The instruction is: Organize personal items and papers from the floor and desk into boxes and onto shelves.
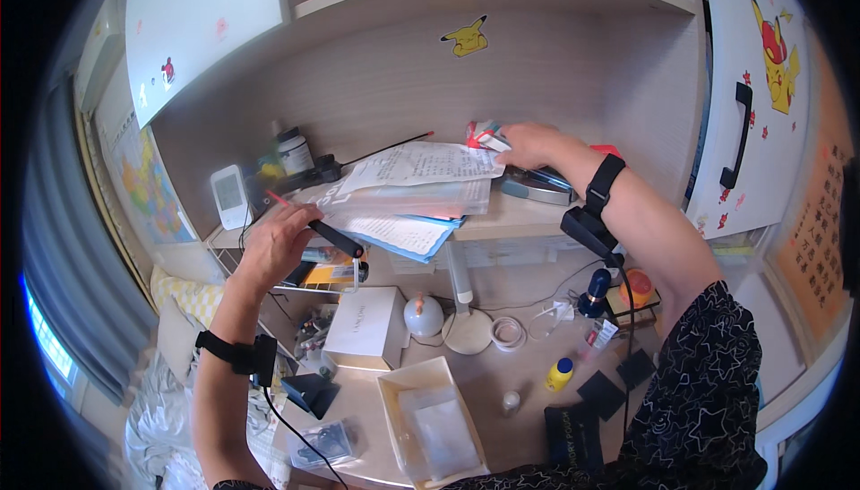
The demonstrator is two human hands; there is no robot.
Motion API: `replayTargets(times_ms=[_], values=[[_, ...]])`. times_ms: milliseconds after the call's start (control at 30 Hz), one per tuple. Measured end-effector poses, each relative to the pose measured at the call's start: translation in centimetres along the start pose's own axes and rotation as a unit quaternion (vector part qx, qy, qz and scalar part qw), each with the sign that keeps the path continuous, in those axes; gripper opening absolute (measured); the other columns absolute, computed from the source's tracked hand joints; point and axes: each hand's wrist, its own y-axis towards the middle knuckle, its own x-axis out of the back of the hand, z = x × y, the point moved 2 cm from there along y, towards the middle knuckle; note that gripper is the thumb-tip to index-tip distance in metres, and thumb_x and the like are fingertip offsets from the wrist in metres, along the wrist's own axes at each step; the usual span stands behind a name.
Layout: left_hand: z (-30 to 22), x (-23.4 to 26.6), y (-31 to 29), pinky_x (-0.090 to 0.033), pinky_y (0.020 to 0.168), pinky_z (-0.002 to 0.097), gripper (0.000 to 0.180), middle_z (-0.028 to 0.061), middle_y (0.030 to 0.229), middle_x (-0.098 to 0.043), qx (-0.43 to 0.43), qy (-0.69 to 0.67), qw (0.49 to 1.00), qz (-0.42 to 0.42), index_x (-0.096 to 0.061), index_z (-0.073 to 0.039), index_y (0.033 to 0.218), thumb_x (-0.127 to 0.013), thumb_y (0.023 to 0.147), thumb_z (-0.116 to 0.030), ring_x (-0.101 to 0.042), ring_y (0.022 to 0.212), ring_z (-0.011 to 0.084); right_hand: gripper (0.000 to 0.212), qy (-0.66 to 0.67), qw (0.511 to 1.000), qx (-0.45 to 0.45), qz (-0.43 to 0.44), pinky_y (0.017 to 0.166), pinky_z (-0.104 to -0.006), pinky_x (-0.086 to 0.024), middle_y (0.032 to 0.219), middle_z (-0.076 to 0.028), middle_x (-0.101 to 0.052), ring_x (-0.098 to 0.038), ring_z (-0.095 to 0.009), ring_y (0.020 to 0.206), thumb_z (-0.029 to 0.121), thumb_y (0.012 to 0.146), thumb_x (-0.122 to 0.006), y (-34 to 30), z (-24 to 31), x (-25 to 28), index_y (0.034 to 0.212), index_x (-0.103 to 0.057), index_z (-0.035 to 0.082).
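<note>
My left hand (276, 241) is closed around a stick with a thick black handle (337, 239); its thin red end pokes out above my fingers. It hangs at the shelf's left front edge, beside a stack of papers (421, 167) and clear sleeves. At the back of the shelf my right hand (530, 144) reaches past the papers, its fingers closed on a small red and white packet (486, 135). Part of the packet is hidden by those fingers. Below my right wrist lies a grey and black stapler-like object (537, 189).
On the shelf's left stand a white digital display (231, 196) and a dark bottle (293, 151). The desk below holds a white box (363, 329), an open cream box (387, 405), a lamp base (468, 332) and a yellow bottle (559, 373). A cabinet handle (737, 136) juts out at right.
</note>
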Motion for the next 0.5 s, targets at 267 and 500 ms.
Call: replayTargets(times_ms=[267, 500], values=[[0.4, 0.0, -2.7, -0.041, 0.093, 0.0359, 0.041, 0.0154, 0.126, -0.046, 0.032, -0.047, 0.998, 0.036, -0.056, -0.004, 0.105, -0.053, 0.066, 0.007, -0.046, 0.113, 0.0331, 0.022, 0.025, 0.963, -0.034, -0.265, 0.075, -0.0429, -0.046, 0.093, -0.020, -0.061, -0.059, -0.035, 0.087, 0.020, 0.076, -0.054, -1.5, -2.5, 2.9, 0.088, -0.062, 0.004], [1.8, -0.5, -1.5, -0.036, 0.094, 0.0317, 0.041, 0.0161, 0.120, -0.051, 0.117, -0.225, 0.967, -0.016, -0.056, -0.001, 0.105, -0.044, 0.066, 0.008, -0.045, 0.117, 0.0288, 0.020, 0.441, 0.840, 0.006, -0.315, 0.061, -0.0323, -0.048, 0.080, -0.011, -0.061, -0.060, -0.018, 0.068, 0.018, 0.079, -0.054, -4.4, -7.9, 4.2, 0.092, -0.058, 0.003]])
